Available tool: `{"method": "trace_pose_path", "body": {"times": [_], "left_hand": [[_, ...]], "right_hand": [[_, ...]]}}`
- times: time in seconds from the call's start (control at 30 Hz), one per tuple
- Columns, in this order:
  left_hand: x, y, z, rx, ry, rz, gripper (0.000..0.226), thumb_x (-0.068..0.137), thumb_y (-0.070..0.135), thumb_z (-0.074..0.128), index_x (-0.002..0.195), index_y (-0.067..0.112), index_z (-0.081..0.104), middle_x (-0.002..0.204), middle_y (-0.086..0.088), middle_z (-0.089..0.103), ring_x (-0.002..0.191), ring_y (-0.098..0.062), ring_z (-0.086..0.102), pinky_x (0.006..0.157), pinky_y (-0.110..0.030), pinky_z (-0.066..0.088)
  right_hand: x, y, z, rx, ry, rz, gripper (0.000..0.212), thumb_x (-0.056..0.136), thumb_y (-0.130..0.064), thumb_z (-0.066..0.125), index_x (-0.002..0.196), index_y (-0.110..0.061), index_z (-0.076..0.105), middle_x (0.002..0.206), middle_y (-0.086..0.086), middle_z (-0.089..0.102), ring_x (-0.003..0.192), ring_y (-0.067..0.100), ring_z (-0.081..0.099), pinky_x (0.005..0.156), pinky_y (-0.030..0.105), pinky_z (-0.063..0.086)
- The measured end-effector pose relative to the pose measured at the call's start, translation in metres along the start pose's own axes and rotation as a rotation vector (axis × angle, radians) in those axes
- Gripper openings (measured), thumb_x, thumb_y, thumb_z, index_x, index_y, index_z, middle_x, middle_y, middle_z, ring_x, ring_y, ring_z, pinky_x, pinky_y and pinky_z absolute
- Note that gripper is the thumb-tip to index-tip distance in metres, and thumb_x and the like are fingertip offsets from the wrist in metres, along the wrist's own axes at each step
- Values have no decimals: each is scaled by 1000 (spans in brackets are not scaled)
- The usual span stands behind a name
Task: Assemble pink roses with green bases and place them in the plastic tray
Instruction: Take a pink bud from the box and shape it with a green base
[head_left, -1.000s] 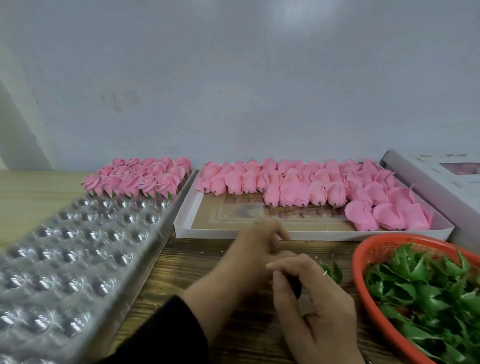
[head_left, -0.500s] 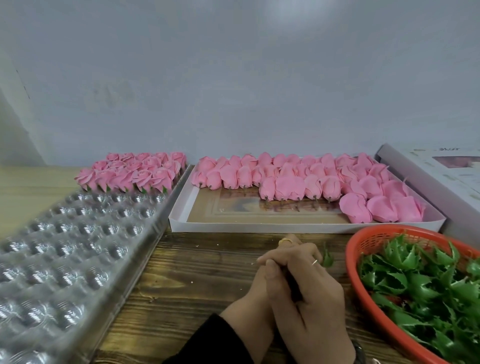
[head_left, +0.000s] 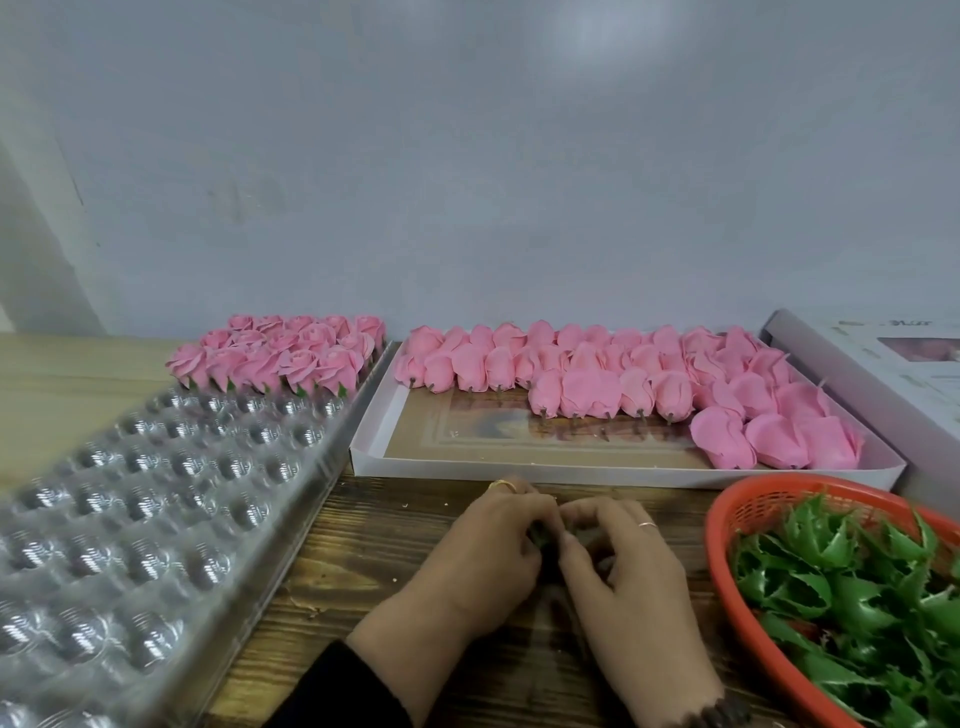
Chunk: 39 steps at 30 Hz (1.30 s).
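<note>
- Left hand (head_left: 488, 551) and right hand (head_left: 623, 566) pressed together over the dark-grained wooden tabletop (head_left: 405, 525), fingertips meeting around something small and dark; too hidden to tell what it is, likely a green base being readied.
- Both hands curled onto that small piece, judged from the bent fingers; exact pinch not visible.
- Clear moulded plastic tray with rows of round cups (head_left: 156, 493) set along the left, angled within easy reach of the left hand; finished pink roses with green bases (head_left: 280, 353) filling only its far rows, the near cups unfilled, so most of the task apparently left.
- Shallow white cardboard box (head_left: 519, 473) straight ahead, holding loose pink rose heads with short stubs (head_left: 597, 379) packed toward its back and right, bare printed floor at its front left.
- Orange plastic mesh basket (head_left: 727, 545) at the right, heaped with spiky green plastic bases (head_left: 852, 587), just beside the right hand for quick picking.
- White printed carton (head_left: 893, 364) at far right, touching or nearly touching the box.
- Working room: only a narrow strip of tabletop, fenced by tray edge, box front wall and basket rim; a reach for a rose head has to clear the low box wall.
</note>
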<state>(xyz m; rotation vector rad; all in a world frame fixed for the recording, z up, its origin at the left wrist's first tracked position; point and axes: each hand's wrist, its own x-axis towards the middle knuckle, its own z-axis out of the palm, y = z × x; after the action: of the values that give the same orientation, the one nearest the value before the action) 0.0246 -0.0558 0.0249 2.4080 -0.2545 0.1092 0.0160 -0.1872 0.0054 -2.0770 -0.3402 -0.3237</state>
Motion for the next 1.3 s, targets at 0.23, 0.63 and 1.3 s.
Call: {"method": "trace_pose_path", "body": {"times": [0.23,0.63,1.3], "left_hand": [[58,-1,-22,-44,392,10,27,82,-5,48,70,20,50,65,10,49,63,-5,46,58,-10,35],[151,-15,1,-136,239,-413,43,89,20,54,124,4,36,110,-13,54,86,-23,49,69,-30,39],[99,-30,-32,-406,405,-428,23,83,3,61,76,17,43,84,-4,52,82,-22,55,75,-36,52]], "right_hand": [[2,3,3,33,50,65,23,76,-12,67,71,-31,55,87,-9,50,63,6,50,60,11,37],[3,-6,4,138,169,-40,33,60,-21,54,89,-37,53,93,-16,52,57,1,52,47,3,33],[-2,-9,-1,176,190,-105,46,69,14,62,76,-32,59,76,-9,56,50,4,48,44,7,31]]}}
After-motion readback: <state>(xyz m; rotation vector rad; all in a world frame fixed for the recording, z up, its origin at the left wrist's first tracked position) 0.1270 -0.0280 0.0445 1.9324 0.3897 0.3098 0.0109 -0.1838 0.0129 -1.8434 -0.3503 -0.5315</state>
